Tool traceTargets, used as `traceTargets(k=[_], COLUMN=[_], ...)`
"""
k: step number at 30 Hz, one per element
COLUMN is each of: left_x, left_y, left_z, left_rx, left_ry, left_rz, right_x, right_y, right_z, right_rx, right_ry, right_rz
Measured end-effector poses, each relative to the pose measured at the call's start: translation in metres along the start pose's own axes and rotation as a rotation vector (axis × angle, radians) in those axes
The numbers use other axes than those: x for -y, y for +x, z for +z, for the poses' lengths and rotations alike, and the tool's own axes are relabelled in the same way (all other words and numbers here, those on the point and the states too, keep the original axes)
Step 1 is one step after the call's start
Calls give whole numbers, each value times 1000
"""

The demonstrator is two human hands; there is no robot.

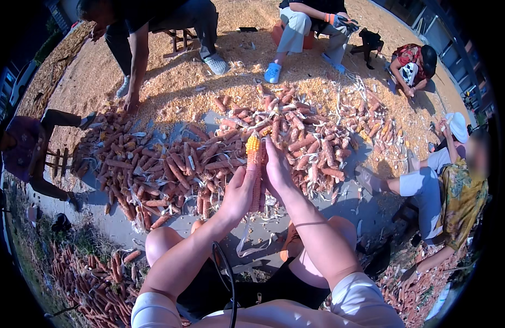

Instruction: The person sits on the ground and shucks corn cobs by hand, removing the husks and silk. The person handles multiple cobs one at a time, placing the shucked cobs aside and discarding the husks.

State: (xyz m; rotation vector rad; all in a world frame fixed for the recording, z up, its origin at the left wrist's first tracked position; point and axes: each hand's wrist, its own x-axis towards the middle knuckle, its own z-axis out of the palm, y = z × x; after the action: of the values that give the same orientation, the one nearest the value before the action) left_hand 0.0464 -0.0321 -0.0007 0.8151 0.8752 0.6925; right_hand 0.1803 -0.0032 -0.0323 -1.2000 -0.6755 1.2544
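Note:
Between my two hands, a mostly shelled corn cob point(253, 146) stands roughly upright, yellow kernels left on its top end and bare reddish cob below. My left hand point(241, 190) grips it from the left side, the thumb along the cob. My right hand point(277, 168) lies against the right side with its fingers extended and together; whether it also holds something behind the palm is hidden. Beyond both hands spreads a heap of reddish bare cobs point(180, 170) mixed with dry husk strips. A pale husk strip point(254, 250) lies on the concrete ground below my hands.
Loose yellow kernels point(244, 45) cover the ground beyond the heap. Several people sit around it; one person's hand point(132, 102) reaches to its far left edge. Blue clogs point(273, 73) and an orange stool point(308, 40) are at the far side. More bare cobs point(92, 287) lie at lower left.

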Motion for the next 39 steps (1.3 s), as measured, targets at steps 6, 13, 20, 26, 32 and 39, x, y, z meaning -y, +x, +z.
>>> traceTargets(k=[6,13,20,26,32,39], left_x=[15,12,4,10,17,15], left_y=[-1,-6,-8,-4,-4,-6], left_z=[3,4,7,5,3,3], left_rx=[-10,-25,-11,-18,9,30], left_ry=[167,122,69,156,149,115], left_rz=[56,24,7,63,66,51], right_x=[6,-3,-26,-6,5,-20], right_y=[-5,-4,9,-4,-11,-5], right_z=[6,6,-6,3,6,-4], right_rx=[-1,-7,-68,-75,16,-152], right_ry=[-478,-527,-383,-334,-536,-1136], right_rz=[-208,-220,-211,-222,-272,-835])
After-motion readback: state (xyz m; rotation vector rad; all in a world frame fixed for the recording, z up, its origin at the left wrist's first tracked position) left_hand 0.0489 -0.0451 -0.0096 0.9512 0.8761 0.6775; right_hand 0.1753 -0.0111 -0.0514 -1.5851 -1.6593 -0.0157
